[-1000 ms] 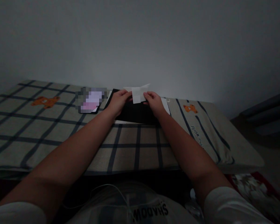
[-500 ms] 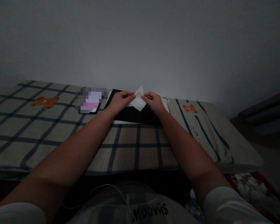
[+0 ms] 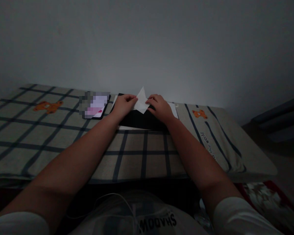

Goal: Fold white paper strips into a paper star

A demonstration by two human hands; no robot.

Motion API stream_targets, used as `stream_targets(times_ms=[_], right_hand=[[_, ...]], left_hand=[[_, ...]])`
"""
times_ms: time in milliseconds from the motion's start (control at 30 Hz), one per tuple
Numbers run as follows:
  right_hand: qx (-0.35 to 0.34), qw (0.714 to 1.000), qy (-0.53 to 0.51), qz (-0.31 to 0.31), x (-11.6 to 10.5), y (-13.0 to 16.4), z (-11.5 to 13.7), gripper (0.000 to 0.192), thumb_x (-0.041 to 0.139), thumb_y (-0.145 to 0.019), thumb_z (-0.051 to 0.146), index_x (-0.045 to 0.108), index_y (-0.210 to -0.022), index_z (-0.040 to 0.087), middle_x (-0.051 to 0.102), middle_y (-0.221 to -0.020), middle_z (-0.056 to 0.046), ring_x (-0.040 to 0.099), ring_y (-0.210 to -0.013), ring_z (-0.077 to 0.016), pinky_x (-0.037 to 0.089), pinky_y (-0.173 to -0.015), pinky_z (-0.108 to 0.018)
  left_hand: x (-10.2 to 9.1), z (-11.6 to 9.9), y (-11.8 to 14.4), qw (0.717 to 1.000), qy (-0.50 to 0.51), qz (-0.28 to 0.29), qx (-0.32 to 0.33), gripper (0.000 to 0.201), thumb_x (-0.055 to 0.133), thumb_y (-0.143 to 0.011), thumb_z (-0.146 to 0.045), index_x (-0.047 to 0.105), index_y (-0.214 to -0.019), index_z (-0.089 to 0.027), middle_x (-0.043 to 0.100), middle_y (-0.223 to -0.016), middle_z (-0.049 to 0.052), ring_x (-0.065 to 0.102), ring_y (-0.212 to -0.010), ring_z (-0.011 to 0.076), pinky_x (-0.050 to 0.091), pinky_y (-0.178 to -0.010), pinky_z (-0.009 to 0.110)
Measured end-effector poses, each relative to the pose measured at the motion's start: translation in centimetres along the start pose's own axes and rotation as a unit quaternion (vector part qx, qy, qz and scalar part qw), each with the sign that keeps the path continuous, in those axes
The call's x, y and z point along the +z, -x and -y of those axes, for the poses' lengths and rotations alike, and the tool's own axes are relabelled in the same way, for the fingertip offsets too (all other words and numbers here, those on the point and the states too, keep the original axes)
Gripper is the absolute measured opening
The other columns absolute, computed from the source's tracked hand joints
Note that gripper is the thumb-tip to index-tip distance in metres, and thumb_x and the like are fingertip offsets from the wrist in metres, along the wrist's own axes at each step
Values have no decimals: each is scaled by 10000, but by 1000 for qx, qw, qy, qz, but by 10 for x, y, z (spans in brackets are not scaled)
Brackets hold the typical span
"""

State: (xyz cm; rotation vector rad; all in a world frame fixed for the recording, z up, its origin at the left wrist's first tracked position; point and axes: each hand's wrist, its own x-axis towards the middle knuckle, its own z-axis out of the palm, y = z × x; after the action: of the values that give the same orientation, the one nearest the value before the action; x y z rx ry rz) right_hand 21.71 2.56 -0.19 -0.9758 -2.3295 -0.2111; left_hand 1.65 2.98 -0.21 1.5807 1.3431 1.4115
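Note:
A small folded piece of white paper [image 3: 141,103], with a sharp point at its far end, is held over a flat black sheet or board [image 3: 134,120]. My left hand [image 3: 123,105] pinches the paper's left edge between thumb and fingers. At the right edge is my right hand [image 3: 162,108], its thumb and fingers spread apart; the fingertips are at or just touching the paper. Under the black sheet, white paper [image 3: 173,108] sticks out at the sides and along the front.
A checked cloth [image 3: 134,142] with bear prints covers the long surface, which runs along a grey wall [image 3: 147,49]. To the left lies a phone [image 3: 98,106] with a lit, partly blurred screen. Low at right stands a red container [image 3: 271,186] with crumpled whitish stuff.
The paper has shifted slightly left and turned a little. My right thumb and fingers have come apart from their pinch on its right edge; my left hand keeps its pinch.

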Motion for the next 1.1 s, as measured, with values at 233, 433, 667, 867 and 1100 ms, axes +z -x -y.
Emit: stream_targets(times_ms=[233,433,667,867,1100], right_hand=[[-3,999,25,28,3,1,-8,162,544,-834,228,652,-954,213,557,-1139,-99,458,-1054,-259,401,-831,-390],[-22,999,29,31,4,1,-9,193,552,-839,251,652,-999,209,564,-1135,-100,464,-1050,-251,404,-823,-378],[-18,999,14,47,5,2,-10,190,547,-844,247,661,-992,214,565,-1130,-93,468,-1047,-243,405,-827,-376],[-31,998,30,52,3,2,-7,251,570,-828,237,629,-1071,214,542,-1171,-99,457,-1060,-247,405,-829,-371],[-32,998,15,55,6,4,-10,229,505,-880,296,653,-1035,216,550,-1159,-99,456,-1061,-246,401,-831,-378]], left_hand=[[-1,-7,4,1000,-9,8,-13,144,682,-686,-269,724,-779,-168,695,-755,35,594,-707,160,444,-680,233],[-2,-3,3,1000,-21,16,-9,172,672,-703,-307,734,-797,-177,701,-764,33,591,-666,151,447,-653,238],[-2,-2,3,997,-72,31,-2,203,665,-714,-339,744,-818,-184,713,-774,39,605,-679,168,452,-635,245],[-2,-1,3,997,-70,24,3,198,667,-708,-327,749,-814,-182,714,-776,47,605,-670,170,455,-645,250],[-4,1,1,995,-87,38,-9,276,652,-718,-362,742,-890,-167,722,-831,50,619,-717,175,469,-668,250]])
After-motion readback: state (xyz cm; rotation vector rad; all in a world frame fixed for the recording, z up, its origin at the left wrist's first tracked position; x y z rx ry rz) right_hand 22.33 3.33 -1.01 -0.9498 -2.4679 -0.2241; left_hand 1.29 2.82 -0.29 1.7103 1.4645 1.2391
